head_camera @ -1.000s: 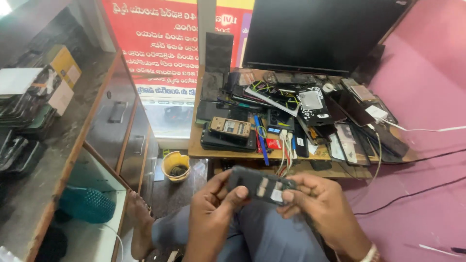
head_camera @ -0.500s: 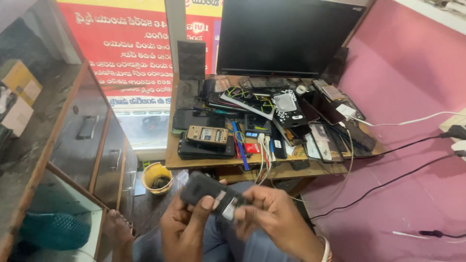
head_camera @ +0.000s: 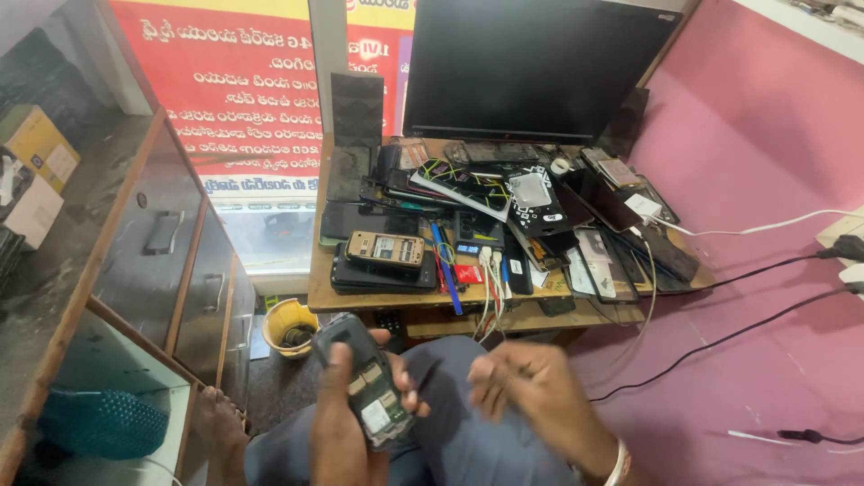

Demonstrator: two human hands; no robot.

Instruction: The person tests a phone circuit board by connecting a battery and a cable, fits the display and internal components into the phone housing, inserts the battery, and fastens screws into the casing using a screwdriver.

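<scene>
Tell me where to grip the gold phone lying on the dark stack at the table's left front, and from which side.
Grip the gold phone across its two long edges, coming straight down from above. It lies flat, face up, on a stack of dark phones, so nothing underneath is reachable, while both long edges look clear. The left hand already holds an opened phone; the right hand looks free.

A dark monitor stands behind a wooden table heaped with phones, a yellow cup below.
</scene>
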